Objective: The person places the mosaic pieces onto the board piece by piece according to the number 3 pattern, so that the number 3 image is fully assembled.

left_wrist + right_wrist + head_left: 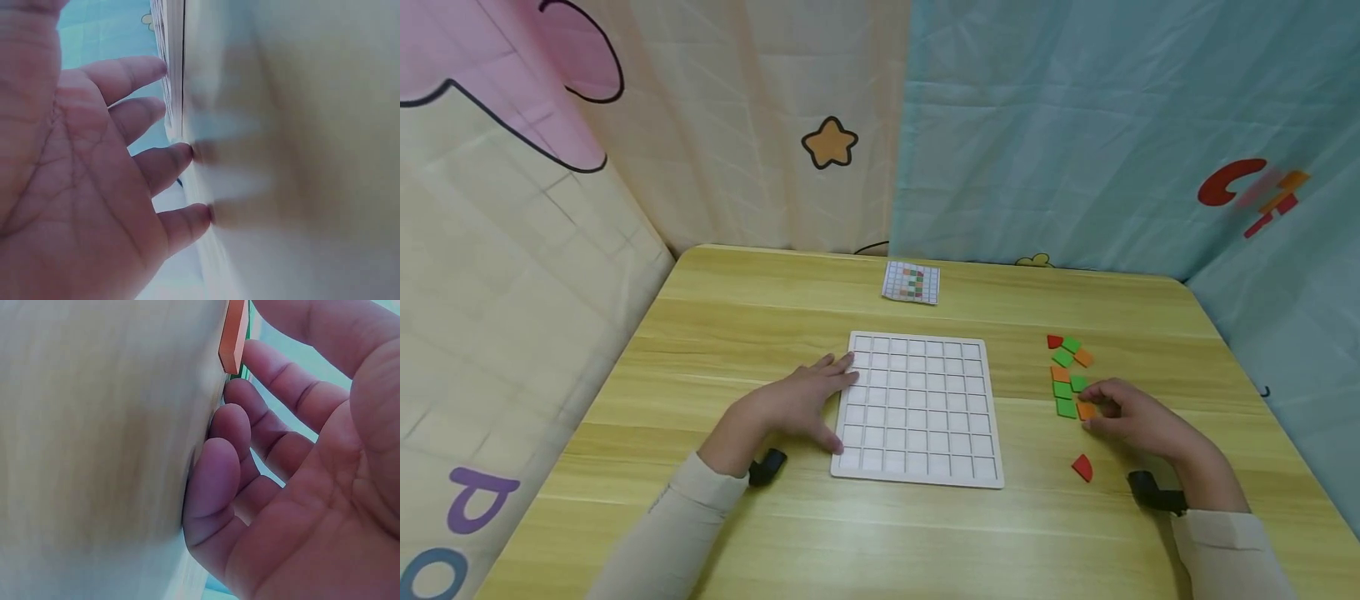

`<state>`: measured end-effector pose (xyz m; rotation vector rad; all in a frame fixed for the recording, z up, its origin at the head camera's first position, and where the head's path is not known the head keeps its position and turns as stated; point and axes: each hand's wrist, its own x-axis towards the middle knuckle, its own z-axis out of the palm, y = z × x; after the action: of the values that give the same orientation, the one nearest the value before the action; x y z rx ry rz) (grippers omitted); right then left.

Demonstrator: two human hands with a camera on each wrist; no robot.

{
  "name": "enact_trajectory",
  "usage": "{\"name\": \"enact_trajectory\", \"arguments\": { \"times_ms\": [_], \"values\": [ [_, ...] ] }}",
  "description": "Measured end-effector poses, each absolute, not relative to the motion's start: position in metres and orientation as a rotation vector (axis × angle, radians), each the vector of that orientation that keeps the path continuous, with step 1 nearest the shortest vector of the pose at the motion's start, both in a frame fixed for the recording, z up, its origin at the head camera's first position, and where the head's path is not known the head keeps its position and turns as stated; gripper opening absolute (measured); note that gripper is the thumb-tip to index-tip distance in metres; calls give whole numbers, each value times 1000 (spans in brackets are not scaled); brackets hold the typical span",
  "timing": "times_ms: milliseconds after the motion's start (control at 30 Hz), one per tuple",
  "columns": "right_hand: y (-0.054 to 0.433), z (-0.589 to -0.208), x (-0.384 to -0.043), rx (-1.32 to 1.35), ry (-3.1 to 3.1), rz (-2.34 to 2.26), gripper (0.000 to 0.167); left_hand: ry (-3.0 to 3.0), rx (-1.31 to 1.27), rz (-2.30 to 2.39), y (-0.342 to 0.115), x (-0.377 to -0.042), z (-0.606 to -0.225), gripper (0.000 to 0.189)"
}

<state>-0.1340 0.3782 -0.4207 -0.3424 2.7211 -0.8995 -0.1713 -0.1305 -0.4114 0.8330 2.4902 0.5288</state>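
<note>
A white square grid board (919, 408) lies flat on the table. My left hand (797, 404) is spread along its left edge, thumb near the lower corner and fingertips on the rim. In the left wrist view those fingers (172, 165) are extended and apart. To the board's right, my right hand (1138, 421) pinches an orange square tile (1086, 411) between thumb and index finger. The same orange tile (232, 340) shows by the index fingertip in the right wrist view; the thumb's tip is out of frame there. Green tiles (1065, 408) lie right beside it.
More green and orange squares, with a red quarter-round tile (1055, 342), form a loose column. Another red tile (1082, 467) lies nearer the front. A small printed pattern card (911, 283) rests behind the board. Printed curtains (1045, 125) hang around the wooden table (760, 308).
</note>
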Motion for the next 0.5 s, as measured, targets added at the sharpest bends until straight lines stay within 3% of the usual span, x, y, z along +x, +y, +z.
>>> {"name": "enact_trajectory", "arguments": {
  "times_ms": [500],
  "values": [
    [378, -418, -133, -322, 2705, -908, 37, 2558, 685, 703, -122, -150, -411, 102]
  ]
}}
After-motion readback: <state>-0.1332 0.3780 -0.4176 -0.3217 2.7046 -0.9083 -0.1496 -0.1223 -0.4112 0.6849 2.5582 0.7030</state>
